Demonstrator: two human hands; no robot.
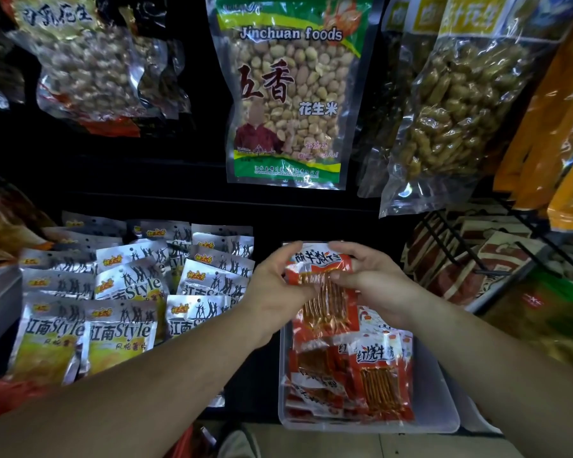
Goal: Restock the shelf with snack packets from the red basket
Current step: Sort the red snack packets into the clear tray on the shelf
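Both my hands hold one red snack packet [325, 292] with orange sticks showing through its window. My left hand [278, 285] grips its left edge and my right hand [371, 279] pinches its top right. The packet hangs over the far end of a clear plastic bin [444, 408] on the shelf. Several more red packets [374, 368] of the same kind lie in that bin. A bit of red at the bottom edge [182, 441] may be the red basket; I cannot tell.
Several silver-and-yellow packets [119, 299] fill the shelf to the left of the bin. Above hang bags of peanuts [288, 94] and other nuts [450, 104]. A black wire rack [457, 246] with red-and-white packs stands to the right.
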